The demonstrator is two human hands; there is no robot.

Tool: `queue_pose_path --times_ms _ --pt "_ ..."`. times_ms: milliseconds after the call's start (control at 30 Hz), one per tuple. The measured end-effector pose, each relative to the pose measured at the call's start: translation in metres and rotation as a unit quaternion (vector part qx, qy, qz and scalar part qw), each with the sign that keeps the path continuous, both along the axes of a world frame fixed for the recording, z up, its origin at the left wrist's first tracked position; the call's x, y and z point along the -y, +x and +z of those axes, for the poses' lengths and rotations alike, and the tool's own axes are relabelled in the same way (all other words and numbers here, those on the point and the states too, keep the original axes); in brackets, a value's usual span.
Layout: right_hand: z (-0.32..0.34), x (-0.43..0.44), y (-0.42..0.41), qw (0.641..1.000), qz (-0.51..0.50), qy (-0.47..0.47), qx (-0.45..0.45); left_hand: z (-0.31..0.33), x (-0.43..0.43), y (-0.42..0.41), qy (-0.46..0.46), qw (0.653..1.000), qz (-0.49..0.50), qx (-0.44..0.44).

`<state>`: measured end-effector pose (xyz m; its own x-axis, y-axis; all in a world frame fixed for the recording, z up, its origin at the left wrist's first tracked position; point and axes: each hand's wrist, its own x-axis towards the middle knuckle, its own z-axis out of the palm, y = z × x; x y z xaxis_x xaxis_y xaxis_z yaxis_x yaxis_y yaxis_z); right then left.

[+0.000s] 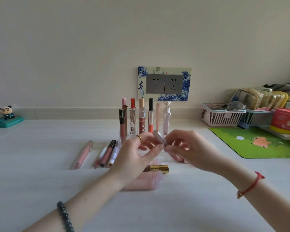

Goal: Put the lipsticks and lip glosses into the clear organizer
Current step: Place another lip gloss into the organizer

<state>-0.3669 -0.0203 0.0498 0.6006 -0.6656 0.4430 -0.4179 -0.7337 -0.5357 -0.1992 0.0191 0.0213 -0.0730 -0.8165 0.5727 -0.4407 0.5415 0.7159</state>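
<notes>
Silver lipstick point(158, 135) at mid-frame, pinched by fingers of my left hand point(136, 153) and right hand point(191, 148), hovers before the clear organizer point(120, 138).

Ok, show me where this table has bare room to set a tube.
Bare: the table between the panda figurine and the leftmost pink tube; between the right hand and the green mat. Crowded: around the clear organizer, where the left hand helps pinch the silver lipstick, and by the baskets.
</notes>
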Motion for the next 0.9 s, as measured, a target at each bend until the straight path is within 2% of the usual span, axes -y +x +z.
queue_pose_path --times_ms 100,233,300,567,900 --pt "0.006 0.021 0.012 0.998 -0.027 -0.015 0.050 0.001 0.006 0.012 0.005 0.999 0.031 0.025" --pt "0.014 0.053 0.025 0.978 -0.103 -0.012 0.180 -0.005 0.010 0.034 0.042 0.981 0.075 0.172" --pt "0.013 0.065 0.032 0.969 -0.133 -0.004 0.210 -0.008 0.011 0.042 0.060 0.969 0.084 0.223" --pt "-0.013 0.088 0.049 0.961 -0.207 0.008 0.186 -0.014 0.017 0.053 0.065 0.958 0.087 0.267" --pt "-0.033 0.085 0.052 0.963 -0.233 -0.039 0.128 -0.016 0.018 0.054 0.058 0.958 0.081 0.270"
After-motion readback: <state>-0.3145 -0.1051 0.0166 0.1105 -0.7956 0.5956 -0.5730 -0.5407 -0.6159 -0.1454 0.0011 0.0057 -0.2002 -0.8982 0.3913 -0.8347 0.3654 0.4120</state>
